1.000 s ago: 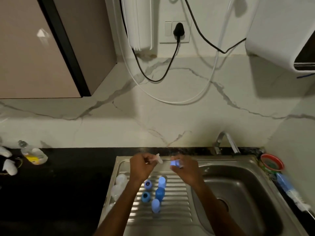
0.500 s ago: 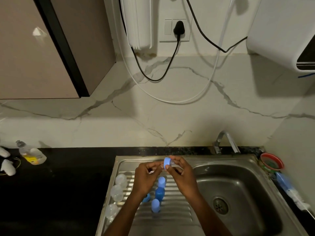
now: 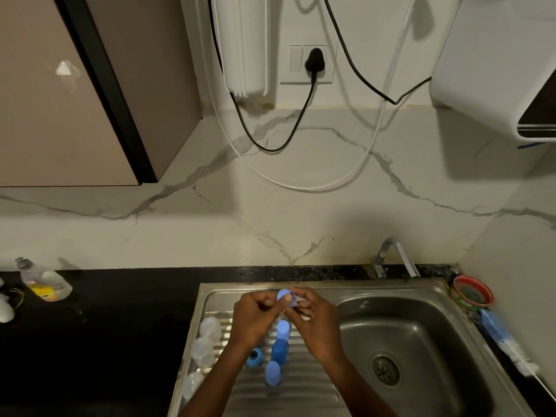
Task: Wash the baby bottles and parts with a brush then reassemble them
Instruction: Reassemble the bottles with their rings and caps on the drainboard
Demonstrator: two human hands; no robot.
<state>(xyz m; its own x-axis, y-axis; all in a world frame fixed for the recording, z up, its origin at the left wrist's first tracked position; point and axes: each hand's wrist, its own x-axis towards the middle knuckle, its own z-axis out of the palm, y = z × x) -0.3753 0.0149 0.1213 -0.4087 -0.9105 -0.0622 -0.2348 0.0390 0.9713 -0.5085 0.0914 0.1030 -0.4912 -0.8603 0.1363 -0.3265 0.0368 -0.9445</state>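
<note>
Presently both hands, left hand (image 3: 255, 311) and right hand (image 3: 313, 314), pinch the blue collar (image 3: 284, 294) between them, each grip narrow.

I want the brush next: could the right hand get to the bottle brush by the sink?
Probably not yet: the right hand is busy pinching a small blue part with the left hand. Nothing blocks the brush on the counter right of the sink.

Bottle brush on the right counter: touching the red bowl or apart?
Apart. The head view shows the bottle brush lying nearer the camera than the red bowl, with a strip of dark counter between them.
</note>
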